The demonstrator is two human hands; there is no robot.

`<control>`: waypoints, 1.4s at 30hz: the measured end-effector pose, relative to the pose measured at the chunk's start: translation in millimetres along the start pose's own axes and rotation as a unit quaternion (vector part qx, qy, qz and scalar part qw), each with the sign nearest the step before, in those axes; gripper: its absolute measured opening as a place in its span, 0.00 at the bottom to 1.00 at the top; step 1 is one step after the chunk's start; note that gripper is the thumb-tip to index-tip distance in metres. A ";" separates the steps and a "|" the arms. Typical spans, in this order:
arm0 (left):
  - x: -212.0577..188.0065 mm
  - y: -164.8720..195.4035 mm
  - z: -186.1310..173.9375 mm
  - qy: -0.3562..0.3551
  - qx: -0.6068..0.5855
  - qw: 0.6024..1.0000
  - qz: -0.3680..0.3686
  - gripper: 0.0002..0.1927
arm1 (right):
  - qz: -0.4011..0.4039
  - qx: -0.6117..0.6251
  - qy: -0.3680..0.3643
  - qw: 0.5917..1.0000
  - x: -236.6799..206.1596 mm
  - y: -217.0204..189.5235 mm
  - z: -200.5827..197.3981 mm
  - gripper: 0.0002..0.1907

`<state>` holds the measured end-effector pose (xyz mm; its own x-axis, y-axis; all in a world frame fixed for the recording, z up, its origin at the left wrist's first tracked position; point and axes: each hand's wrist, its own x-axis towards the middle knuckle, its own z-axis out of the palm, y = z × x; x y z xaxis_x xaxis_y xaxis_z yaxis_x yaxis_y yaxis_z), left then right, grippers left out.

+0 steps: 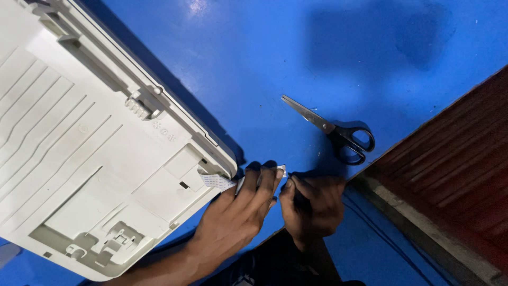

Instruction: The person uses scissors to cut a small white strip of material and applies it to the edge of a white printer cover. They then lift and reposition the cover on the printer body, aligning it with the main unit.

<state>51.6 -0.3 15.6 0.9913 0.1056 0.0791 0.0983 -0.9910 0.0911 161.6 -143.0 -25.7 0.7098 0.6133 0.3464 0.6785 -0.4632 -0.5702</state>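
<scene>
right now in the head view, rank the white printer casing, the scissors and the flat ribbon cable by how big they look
1. White printer casing, by far the largest.
2. Scissors on the blue table.
3. Flat ribbon cable, smallest as seen, though the left hand and right hand cover part of it, so its full length is unsure.

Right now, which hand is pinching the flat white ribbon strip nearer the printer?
The left hand: it grips the ribbon strip beside the white printer casing; the right hand holds its far end.
</scene>
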 end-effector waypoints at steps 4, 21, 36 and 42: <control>-0.5 0.2 -0.1 -0.012 0.005 1.000 0.007 0.28 | -0.038 -0.031 -0.025 0.998 0.1 1.0 -0.6 0.10; -0.3 0.6 0.1 -0.014 0.008 1.000 0.004 0.28 | -0.012 -0.020 -0.007 1.000 -1.4 0.0 0.8 0.09; -0.5 -0.5 -0.4 -0.005 -0.004 1.000 0.003 0.28 | 0.010 -0.032 -0.011 0.999 -1.3 -4.2 -0.9 0.11; 0.3 -0.6 -0.1 -0.019 0.001 1.000 0.010 0.29 | -0.010 -0.027 -0.019 0.999 -1.2 -4.4 -0.5 0.10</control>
<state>51.8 0.3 15.7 0.9957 0.0822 0.0428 0.0782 -0.9931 0.0879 157.9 -142.0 -23.2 0.6895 0.6460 0.3275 0.7017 -0.4838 -0.5230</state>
